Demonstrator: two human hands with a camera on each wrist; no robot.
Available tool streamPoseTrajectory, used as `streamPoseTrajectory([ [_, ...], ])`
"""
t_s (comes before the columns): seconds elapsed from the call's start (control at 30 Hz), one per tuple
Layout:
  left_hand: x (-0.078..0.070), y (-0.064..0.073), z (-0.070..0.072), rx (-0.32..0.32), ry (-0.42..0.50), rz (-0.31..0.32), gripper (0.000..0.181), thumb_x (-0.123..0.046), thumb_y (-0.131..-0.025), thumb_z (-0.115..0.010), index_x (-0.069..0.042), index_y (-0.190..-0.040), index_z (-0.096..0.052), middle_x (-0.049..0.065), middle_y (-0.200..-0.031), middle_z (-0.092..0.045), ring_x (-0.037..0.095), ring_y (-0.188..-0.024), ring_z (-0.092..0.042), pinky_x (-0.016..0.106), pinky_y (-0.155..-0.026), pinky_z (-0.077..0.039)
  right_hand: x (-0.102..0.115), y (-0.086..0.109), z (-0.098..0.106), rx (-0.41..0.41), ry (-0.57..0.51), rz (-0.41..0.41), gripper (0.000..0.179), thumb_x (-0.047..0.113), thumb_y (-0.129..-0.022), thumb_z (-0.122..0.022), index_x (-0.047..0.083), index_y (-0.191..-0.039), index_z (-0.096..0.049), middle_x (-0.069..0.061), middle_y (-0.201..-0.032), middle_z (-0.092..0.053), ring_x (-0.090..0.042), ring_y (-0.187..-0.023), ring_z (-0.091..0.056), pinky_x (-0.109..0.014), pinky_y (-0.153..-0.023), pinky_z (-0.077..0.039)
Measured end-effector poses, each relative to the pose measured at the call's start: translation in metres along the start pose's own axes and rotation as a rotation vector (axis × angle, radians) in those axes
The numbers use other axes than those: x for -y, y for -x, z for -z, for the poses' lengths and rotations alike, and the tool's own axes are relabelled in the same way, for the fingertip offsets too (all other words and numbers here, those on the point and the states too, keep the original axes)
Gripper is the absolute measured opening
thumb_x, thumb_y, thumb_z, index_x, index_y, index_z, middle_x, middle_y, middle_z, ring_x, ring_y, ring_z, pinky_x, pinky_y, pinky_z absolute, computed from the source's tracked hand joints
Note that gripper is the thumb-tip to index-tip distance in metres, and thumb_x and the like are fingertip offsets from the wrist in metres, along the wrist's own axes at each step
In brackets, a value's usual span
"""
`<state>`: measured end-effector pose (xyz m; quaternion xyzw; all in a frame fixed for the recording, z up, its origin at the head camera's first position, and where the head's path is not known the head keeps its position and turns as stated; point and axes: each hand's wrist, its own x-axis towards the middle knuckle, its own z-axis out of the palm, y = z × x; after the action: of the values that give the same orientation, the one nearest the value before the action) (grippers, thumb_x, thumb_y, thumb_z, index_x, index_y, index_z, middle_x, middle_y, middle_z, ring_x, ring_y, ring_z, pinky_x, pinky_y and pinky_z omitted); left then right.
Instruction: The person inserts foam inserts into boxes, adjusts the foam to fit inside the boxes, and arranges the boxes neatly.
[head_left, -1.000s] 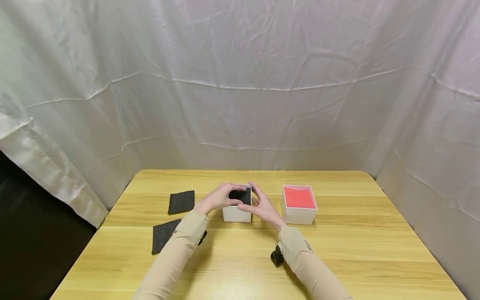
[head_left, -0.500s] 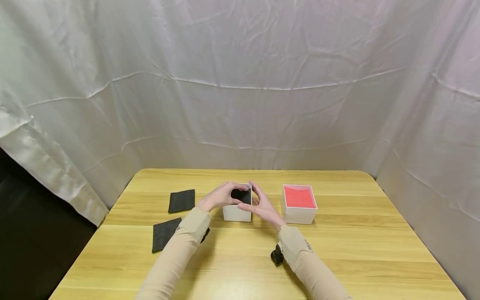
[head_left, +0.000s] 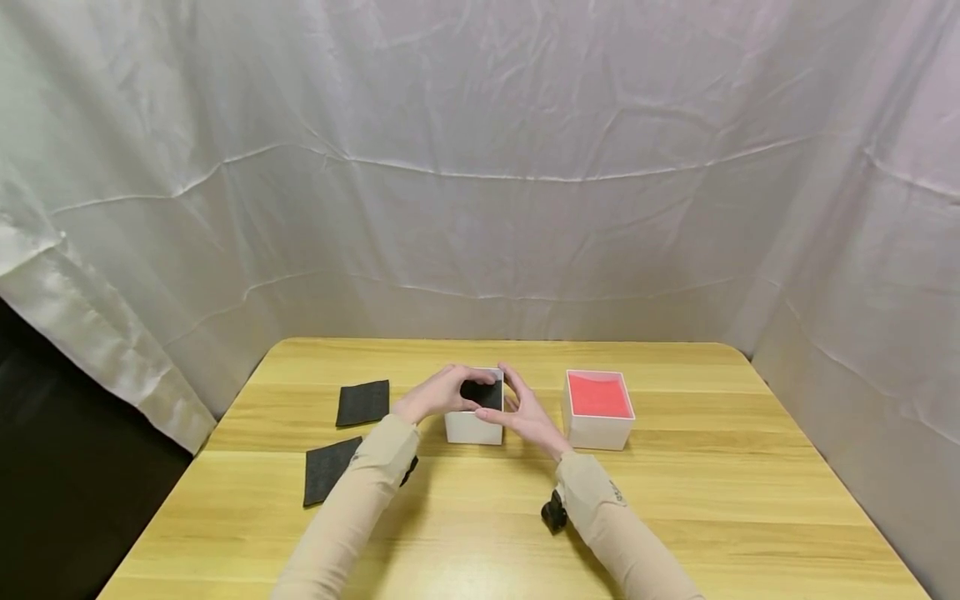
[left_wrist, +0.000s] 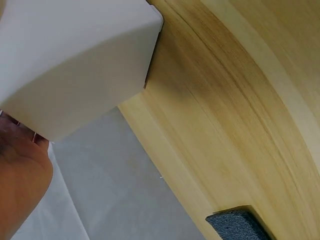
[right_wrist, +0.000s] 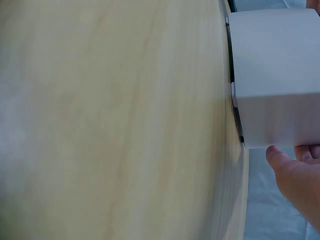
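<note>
A white box (head_left: 474, 428) stands at the middle of the table, lined with a square black sheet (head_left: 483, 395). My left hand (head_left: 442, 392) reaches over the box's left side, its thumb and fingers spread across the opening, the fingertips at the black sheet. Along the right side of the same box, my right hand (head_left: 528, 412) grips it between the thumb at the near corner and the fingers at the far one. The left wrist view shows the white box wall (left_wrist: 100, 75) close up; the right wrist view shows another wall (right_wrist: 280, 75). Both views hide the inside.
Two loose black squares, one farther back (head_left: 363, 403) and one nearer (head_left: 328, 472), lie at the left, the nearer partly behind the left sleeve. A second white box (head_left: 600, 432) with a red lining (head_left: 597, 395) stands right of the hands. Pale curtains (head_left: 480, 233) surround the table.
The left hand has shifted very slightly to the right over the box opening. The right hand, both boxes and the loose black squares stay where they were.
</note>
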<state>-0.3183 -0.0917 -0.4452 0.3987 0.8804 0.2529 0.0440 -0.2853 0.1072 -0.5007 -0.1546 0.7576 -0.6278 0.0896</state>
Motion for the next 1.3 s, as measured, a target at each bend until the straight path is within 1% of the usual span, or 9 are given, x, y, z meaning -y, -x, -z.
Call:
streamPoseTrajectory([
  [0.23,0.0,0.0,0.0,-0.01,0.003,-0.012,0.039,-0.004,-0.088,-0.076,0.0,-0.126,-0.066,0.016,-0.125,-0.071,0.03,-0.115,-0.067,0.042,-0.096,-0.056,-0.001,0.0,0.001,-0.002,-0.011,0.001,0.099,0.023,-0.089,-0.078,0.016,-0.163,-0.013,-0.008,-0.171,-0.013,-0.024,-0.159,-0.01,-0.051,-0.128,-0.019],
  [0.37,0.005,0.003,-0.001,-0.049,0.075,-0.009,0.039,-0.005,-0.088,-0.076,0.0,-0.126,-0.067,0.017,-0.125,-0.071,0.031,-0.117,-0.066,0.044,-0.099,-0.055,0.0,0.0,0.001,0.003,-0.018,0.0,0.099,0.023,-0.089,-0.078,0.016,-0.163,-0.013,-0.008,-0.171,-0.013,-0.024,-0.159,-0.01,-0.051,-0.128,-0.018],
  [0.47,0.009,0.009,-0.001,-0.108,0.206,0.033,0.041,-0.009,-0.087,-0.078,-0.001,-0.126,-0.067,0.016,-0.127,-0.07,0.031,-0.121,-0.064,0.046,-0.105,-0.051,0.0,-0.001,0.001,-0.001,-0.025,-0.005,0.1,0.024,-0.088,-0.079,0.015,-0.163,-0.013,-0.009,-0.171,-0.013,-0.025,-0.159,-0.01,-0.051,-0.128,-0.018],
  [0.53,0.012,0.013,0.0,-0.169,0.295,0.061,0.042,-0.011,-0.086,-0.079,-0.002,-0.126,-0.067,0.015,-0.126,-0.07,0.031,-0.122,-0.063,0.049,-0.108,-0.048,0.0,-0.001,0.001,-0.006,-0.024,-0.011,0.101,0.024,-0.087,-0.08,0.014,-0.163,-0.014,-0.009,-0.17,-0.014,-0.026,-0.159,-0.011,-0.051,-0.128,-0.018],
  [0.67,0.02,0.025,0.004,-0.305,0.379,0.099,0.042,-0.014,-0.086,-0.08,-0.004,-0.124,-0.068,0.016,-0.123,-0.071,0.032,-0.118,-0.062,0.056,-0.111,-0.042,0.0,-0.001,0.0,-0.014,-0.021,-0.018,0.101,0.027,-0.086,-0.081,0.015,-0.162,-0.017,-0.009,-0.17,-0.016,-0.028,-0.158,-0.013,-0.052,-0.127,-0.018],
  [0.77,0.03,0.037,0.009,-0.384,0.377,0.12,0.041,-0.015,-0.087,-0.079,-0.005,-0.125,-0.066,0.018,-0.122,-0.07,0.035,-0.115,-0.062,0.058,-0.111,-0.041,0.0,-0.002,0.0,-0.019,-0.019,-0.018,0.101,0.028,-0.085,-0.082,0.017,-0.162,-0.018,-0.009,-0.17,-0.016,-0.029,-0.158,-0.013,-0.052,-0.127,-0.019],
  [0.9,0.047,0.056,0.015,-0.433,0.359,0.184,0.042,-0.016,-0.091,-0.075,-0.003,-0.13,-0.062,0.02,-0.124,-0.066,0.038,-0.119,-0.059,0.059,-0.111,-0.041,0.0,-0.002,0.0,-0.02,-0.006,-0.017,0.101,0.029,-0.085,-0.082,0.019,-0.162,-0.018,-0.008,-0.17,-0.016,-0.028,-0.159,-0.012,-0.051,-0.127,-0.019],
  [1.13,0.078,0.095,0.016,-0.436,0.27,0.359,0.049,-0.019,-0.095,-0.07,-0.001,-0.138,-0.055,0.026,-0.134,-0.058,0.043,-0.132,-0.049,0.065,-0.115,-0.032,0.0,-0.001,0.0,-0.022,-0.003,-0.014,0.101,0.027,-0.085,-0.082,0.021,-0.162,-0.017,-0.007,-0.17,-0.015,-0.027,-0.159,-0.012,-0.049,-0.128,-0.019],
  [1.3,0.086,0.113,0.017,-0.406,0.22,0.426,0.048,-0.018,-0.096,-0.069,0.001,-0.138,-0.054,0.025,-0.14,-0.055,0.045,-0.137,-0.044,0.066,-0.116,-0.03,0.001,-0.001,0.0,-0.026,-0.007,-0.011,0.101,0.026,-0.085,-0.082,0.02,-0.162,-0.017,-0.007,-0.17,-0.015,-0.026,-0.159,-0.012,-0.049,-0.128,-0.018],
])
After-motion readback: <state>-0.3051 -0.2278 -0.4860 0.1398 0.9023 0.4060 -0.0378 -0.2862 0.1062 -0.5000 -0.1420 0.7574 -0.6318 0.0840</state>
